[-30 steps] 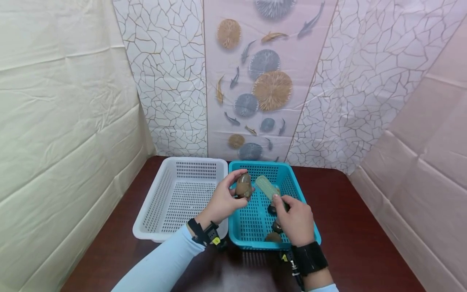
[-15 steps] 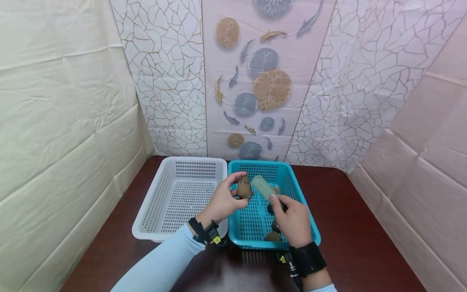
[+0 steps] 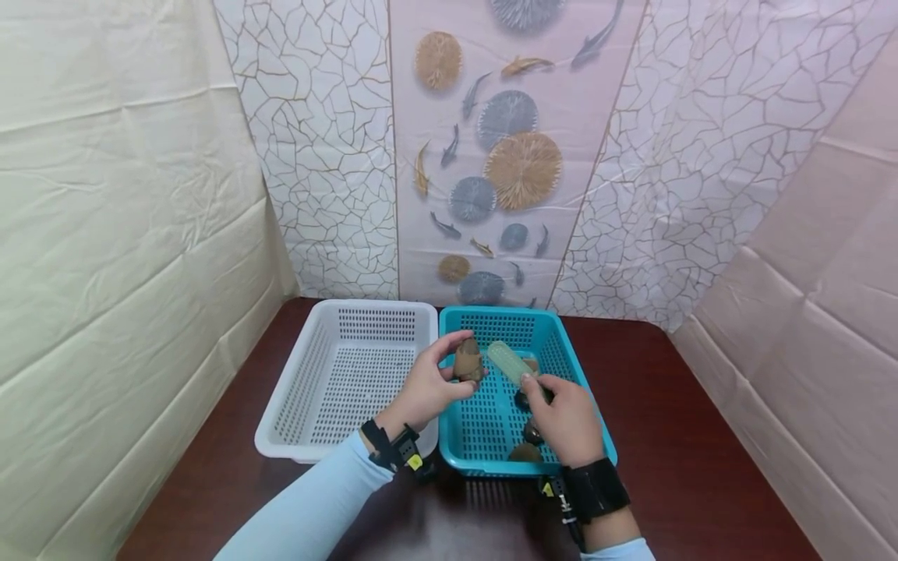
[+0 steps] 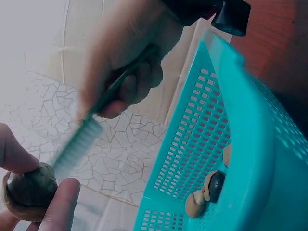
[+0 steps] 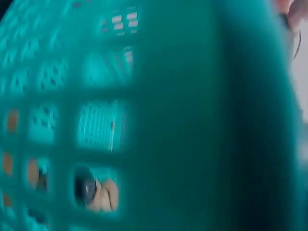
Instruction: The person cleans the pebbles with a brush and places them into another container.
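Observation:
My left hand (image 3: pixel 424 383) holds a brown, rounded shellfish (image 3: pixel 468 361) between thumb and fingers, over the blue basket's left side. In the left wrist view that shellfish (image 4: pixel 32 188) shows a dark, glossy shell with a tan part around it; its exact kind is unclear. My right hand (image 3: pixel 570 427) grips a green brush (image 3: pixel 509 363) by its handle, bristle end pointing towards the shellfish. Blurred pale bristles (image 4: pixel 79 144) appear beside the shell in the left wrist view; whether they touch it I cannot tell. The right wrist view is mostly blocked by basket wall.
A blue perforated basket (image 3: pixel 570 343) stands below the hands, with several similar shellfish (image 3: pixel 525 453) along its right and near parts. To its left, side by side, is a white perforated basket (image 3: pixel 281 421). Both rest on a dark red table (image 3: pixel 673 452), with cloth walls around.
The shellfish has turned in my left fingers, its brown side now showing instead of the shiny one. The brush tip shifted left, then slightly back right.

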A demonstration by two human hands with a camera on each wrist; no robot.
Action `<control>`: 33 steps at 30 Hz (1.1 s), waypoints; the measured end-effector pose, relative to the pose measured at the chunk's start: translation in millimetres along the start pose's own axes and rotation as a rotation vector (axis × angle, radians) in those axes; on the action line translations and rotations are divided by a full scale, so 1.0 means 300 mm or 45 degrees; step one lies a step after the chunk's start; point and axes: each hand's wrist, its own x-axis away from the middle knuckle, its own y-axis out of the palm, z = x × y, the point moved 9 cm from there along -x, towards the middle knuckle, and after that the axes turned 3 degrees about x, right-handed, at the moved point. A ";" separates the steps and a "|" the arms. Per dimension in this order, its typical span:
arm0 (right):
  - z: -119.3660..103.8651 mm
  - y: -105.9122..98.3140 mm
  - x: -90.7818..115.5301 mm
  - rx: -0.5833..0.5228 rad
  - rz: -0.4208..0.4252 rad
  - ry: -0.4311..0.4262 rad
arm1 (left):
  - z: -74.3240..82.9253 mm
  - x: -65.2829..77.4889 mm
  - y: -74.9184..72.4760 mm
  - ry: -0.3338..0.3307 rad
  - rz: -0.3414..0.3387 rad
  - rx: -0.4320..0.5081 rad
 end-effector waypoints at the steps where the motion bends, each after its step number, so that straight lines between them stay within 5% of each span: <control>1: -0.001 -0.007 0.000 0.008 0.020 -0.003 | 0.001 0.000 -0.001 -0.002 0.000 0.003; 7: -0.031 -0.002 -0.002 -0.118 -0.017 -0.058 | 0.024 -0.005 -0.004 0.008 0.019 -0.036; 12: 0.004 -0.005 0.006 -0.032 0.008 0.024 | 0.041 -0.001 0.003 0.035 -0.008 0.016; 15: -0.013 -0.020 0.012 -0.067 0.055 -0.020 | 0.042 0.002 0.007 0.035 -0.018 -0.008; 19: -0.040 -0.007 0.014 -0.141 -0.006 -0.080 | 0.033 0.005 0.012 0.009 -0.012 -0.061; 25: 0.004 -0.011 0.013 -0.004 -0.003 0.009 | 0.039 0.007 0.006 0.038 0.028 -0.006; 30: -0.014 -0.012 0.008 -0.123 -0.028 -0.050 | 0.013 0.008 0.018 -0.014 -0.017 -0.017; 33: -0.002 -0.015 0.008 -0.076 -0.035 -0.034 | 0.014 0.004 0.030 -0.013 -0.034 0.014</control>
